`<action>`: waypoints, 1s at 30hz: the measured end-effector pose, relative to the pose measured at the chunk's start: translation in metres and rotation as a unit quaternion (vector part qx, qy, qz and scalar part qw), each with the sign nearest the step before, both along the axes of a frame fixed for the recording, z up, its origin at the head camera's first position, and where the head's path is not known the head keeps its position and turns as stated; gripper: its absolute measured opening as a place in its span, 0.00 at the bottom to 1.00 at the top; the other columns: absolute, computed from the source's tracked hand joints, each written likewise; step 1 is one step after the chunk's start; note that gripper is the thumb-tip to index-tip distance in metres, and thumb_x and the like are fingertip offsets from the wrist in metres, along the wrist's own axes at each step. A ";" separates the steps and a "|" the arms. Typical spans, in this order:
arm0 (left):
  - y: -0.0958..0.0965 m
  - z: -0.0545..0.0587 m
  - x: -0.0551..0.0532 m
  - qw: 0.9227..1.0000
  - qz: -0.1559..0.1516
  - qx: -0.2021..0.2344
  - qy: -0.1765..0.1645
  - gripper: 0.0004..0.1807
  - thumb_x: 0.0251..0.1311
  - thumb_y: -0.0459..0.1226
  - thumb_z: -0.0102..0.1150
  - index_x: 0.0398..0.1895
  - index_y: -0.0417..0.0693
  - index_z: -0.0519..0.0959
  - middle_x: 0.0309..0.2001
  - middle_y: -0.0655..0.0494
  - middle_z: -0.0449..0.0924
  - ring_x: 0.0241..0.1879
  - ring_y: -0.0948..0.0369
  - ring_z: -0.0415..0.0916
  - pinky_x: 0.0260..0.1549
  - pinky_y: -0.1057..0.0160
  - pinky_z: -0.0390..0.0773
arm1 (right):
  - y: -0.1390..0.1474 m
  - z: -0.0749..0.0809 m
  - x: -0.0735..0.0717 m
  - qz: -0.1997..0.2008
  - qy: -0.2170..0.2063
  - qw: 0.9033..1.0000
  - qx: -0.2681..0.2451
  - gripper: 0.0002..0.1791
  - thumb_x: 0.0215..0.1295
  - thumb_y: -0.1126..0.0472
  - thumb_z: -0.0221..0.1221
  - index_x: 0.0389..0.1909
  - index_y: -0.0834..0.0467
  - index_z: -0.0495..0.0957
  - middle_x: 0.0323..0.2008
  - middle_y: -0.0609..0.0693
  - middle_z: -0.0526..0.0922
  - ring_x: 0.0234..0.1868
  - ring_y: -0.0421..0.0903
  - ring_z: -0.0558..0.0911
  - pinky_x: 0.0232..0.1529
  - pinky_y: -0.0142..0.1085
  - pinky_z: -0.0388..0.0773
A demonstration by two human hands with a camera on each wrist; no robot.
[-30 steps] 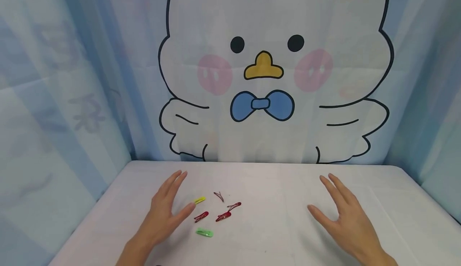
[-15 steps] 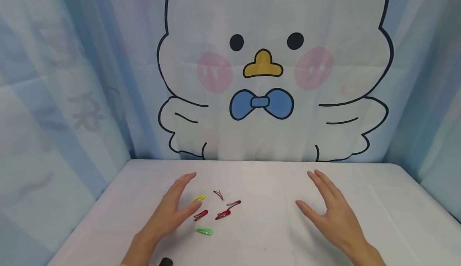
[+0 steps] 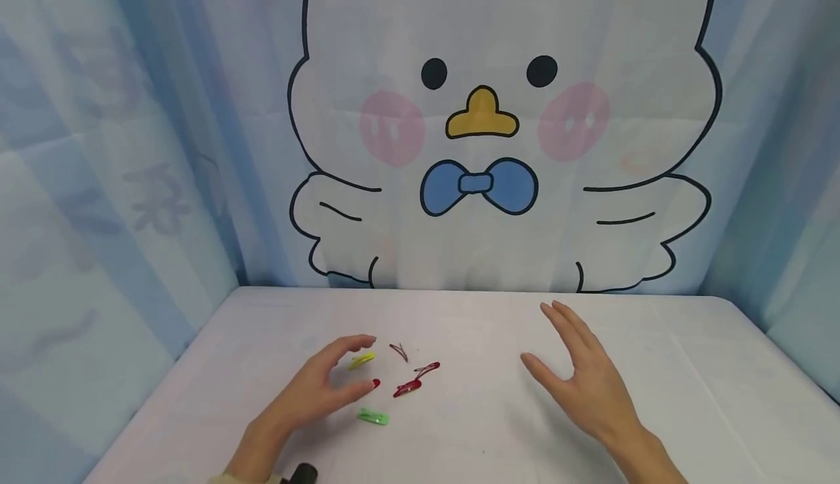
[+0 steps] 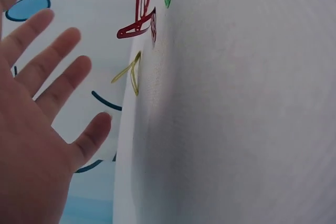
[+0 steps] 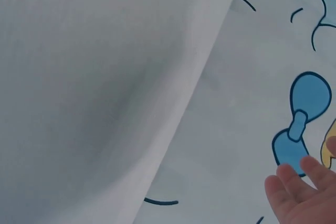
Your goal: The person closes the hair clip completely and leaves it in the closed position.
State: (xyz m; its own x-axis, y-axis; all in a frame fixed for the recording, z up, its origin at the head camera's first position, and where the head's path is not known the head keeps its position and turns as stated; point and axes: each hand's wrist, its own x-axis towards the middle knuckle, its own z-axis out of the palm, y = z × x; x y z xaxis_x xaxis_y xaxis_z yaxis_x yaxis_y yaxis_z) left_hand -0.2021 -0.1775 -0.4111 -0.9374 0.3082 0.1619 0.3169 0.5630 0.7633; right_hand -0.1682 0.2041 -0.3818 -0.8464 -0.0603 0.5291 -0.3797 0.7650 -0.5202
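White tabletop (image 3: pixel 485 447), its left edge slanting to the bottom border, its far edge meeting the printed curtain (image 3: pixel 164 105); dark object (image 3: pixel 304 474) by the left wrist, cut off at lower left; left hand (image 3: pixel 321 385), lower left of centre, grasping nothing, thumb apart from the fingers; yellow clip (image 3: pixel 362 360) in that gap; red tip (image 3: pixel 376 383) at the thumb's end, the remainder hidden, contact impossible for me to tell; green clip (image 3: pixel 372 417) below; thin clip (image 3: pixel 398 353) and two red clips (image 3: pixel 407 388) near lower centre; broad stretch of tabletop beyond; right hand (image 3: pixel 584 389), lower right, fingers extended, holding nothing; its forearm cut off below.
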 end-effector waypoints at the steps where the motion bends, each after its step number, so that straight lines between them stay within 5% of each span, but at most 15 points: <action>1: 0.000 0.000 0.000 1.000 -0.002 -0.002 -0.004 0.33 0.59 0.47 0.71 0.68 0.58 0.73 0.63 0.62 0.74 0.65 0.52 0.67 0.63 0.34 0.61 | -0.001 0.000 0.000 0.001 -0.001 1.000 0.000 0.40 0.64 0.47 0.68 0.74 0.49 0.65 0.73 0.53 0.63 0.70 0.61 0.65 0.58 0.67 0.66; 10: -0.004 -0.005 -0.003 1.000 0.001 -0.026 -0.007 0.30 0.57 0.43 0.74 0.63 0.54 0.76 0.60 0.59 0.76 0.61 0.52 0.70 0.63 0.38 0.63 | -0.004 -0.004 0.000 0.001 -0.002 1.000 0.000 0.39 0.65 0.47 0.67 0.74 0.50 0.65 0.73 0.52 0.64 0.71 0.59 0.65 0.59 0.64 0.66; 18: -0.009 -0.009 -0.007 0.998 0.056 -0.016 0.012 0.28 0.58 0.36 0.73 0.63 0.54 0.76 0.58 0.59 0.78 0.59 0.54 0.71 0.59 0.40 0.69 | -0.005 -0.003 0.000 -0.003 -0.008 1.000 0.008 0.39 0.66 0.46 0.66 0.74 0.51 0.65 0.73 0.54 0.63 0.71 0.60 0.64 0.59 0.66 0.65; 30: -0.013 -0.018 -0.027 0.997 0.067 -0.023 0.009 0.22 0.58 0.35 0.72 0.56 0.50 0.79 0.50 0.59 0.80 0.52 0.56 0.73 0.56 0.46 0.71 | -0.005 -0.004 0.000 -0.008 -0.005 1.000 0.012 0.38 0.66 0.47 0.66 0.74 0.52 0.65 0.73 0.54 0.64 0.70 0.60 0.65 0.60 0.66 0.66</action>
